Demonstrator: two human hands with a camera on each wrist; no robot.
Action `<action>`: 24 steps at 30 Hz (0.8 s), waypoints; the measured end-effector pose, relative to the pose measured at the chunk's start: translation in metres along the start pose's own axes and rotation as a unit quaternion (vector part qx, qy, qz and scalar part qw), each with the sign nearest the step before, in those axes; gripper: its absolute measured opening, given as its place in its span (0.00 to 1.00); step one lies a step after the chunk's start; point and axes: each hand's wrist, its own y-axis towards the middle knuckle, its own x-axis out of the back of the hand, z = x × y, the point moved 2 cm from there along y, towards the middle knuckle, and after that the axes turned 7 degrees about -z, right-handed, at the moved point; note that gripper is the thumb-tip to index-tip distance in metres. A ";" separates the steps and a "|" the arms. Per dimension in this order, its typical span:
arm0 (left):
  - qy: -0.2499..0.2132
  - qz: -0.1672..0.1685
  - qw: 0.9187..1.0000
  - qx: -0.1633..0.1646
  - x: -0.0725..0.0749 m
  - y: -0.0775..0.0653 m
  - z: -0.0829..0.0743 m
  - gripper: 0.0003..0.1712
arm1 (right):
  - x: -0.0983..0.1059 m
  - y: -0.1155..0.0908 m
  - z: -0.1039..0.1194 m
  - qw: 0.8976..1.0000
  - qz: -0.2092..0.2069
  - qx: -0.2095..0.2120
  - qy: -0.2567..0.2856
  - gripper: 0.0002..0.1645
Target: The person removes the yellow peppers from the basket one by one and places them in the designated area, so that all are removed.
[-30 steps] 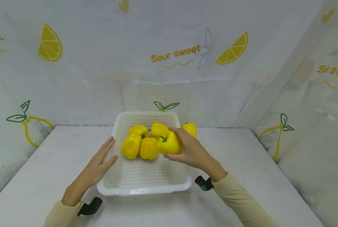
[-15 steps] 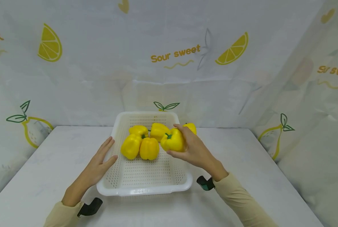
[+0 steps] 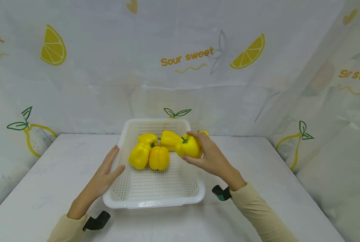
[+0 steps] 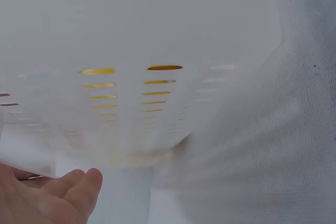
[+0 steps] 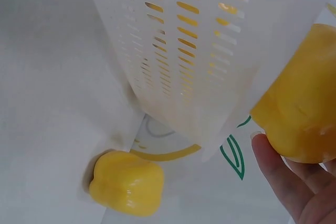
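My right hand (image 3: pixel 211 156) grips a yellow bell pepper (image 3: pixel 189 147) with a green stem, thumb below and fingers over its far side. It holds the pepper up at the right rim of a white perforated plastic basket (image 3: pixel 155 204). In the right wrist view the held pepper (image 5: pixel 302 98) shows beside the basket's wall, fingertips against its underside. My left hand (image 3: pixel 102 176) lies along the basket's left side, its fingers straight and the thumb apart at the rim. Several more yellow bell peppers (image 3: pixel 139 156) are bunched inside, towards the back half.
One more yellow bell pepper (image 5: pixel 127 183) lies on the white table outside the basket's right side; in the head view my right hand mostly hides it. A white curtain (image 3: pixel 107 84) with lemon prints stands behind the table.
My right hand has moved to the right and slightly back with the bell pepper, from over the basket to its right rim. The left hand has barely moved.
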 end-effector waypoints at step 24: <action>-0.025 0.002 1.000 0.003 0.000 0.001 0.002 0.45 | 0.011 0.003 -0.013 1.000 -0.005 0.005 0.003 0.49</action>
